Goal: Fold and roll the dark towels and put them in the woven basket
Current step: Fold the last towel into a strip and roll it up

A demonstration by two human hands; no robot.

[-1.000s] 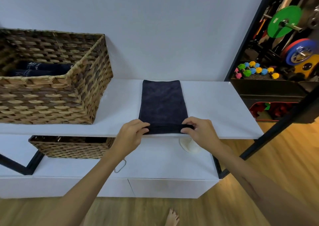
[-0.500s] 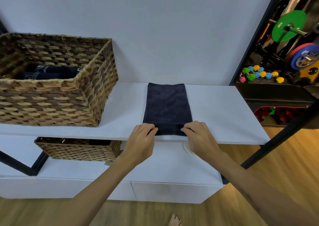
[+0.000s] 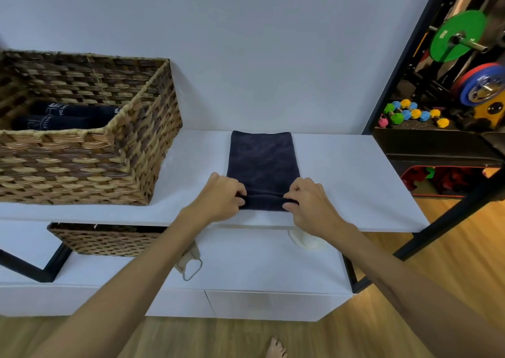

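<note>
A dark towel (image 3: 262, 161) lies folded into a long strip on the white shelf (image 3: 355, 182), running away from me. Its near end is curled into a small roll. My left hand (image 3: 221, 199) pinches the left end of that roll and my right hand (image 3: 308, 204) pinches the right end. The woven basket (image 3: 82, 166) stands on the shelf to the left, apart from the towel. Two rolled dark towels (image 3: 68, 117) with white lettering lie inside it.
A second, lower wicker basket (image 3: 106, 240) sits on the white cabinet under the shelf, with a beige face mask (image 3: 188, 264) and a round white object (image 3: 306, 243). A black frame post and a gym rack with weight plates (image 3: 459, 38) and coloured dumbbells stand on the right.
Both hands have rolled the towel's near end over and moved slightly away from me along the strip. The rolled part is thicker than before.
</note>
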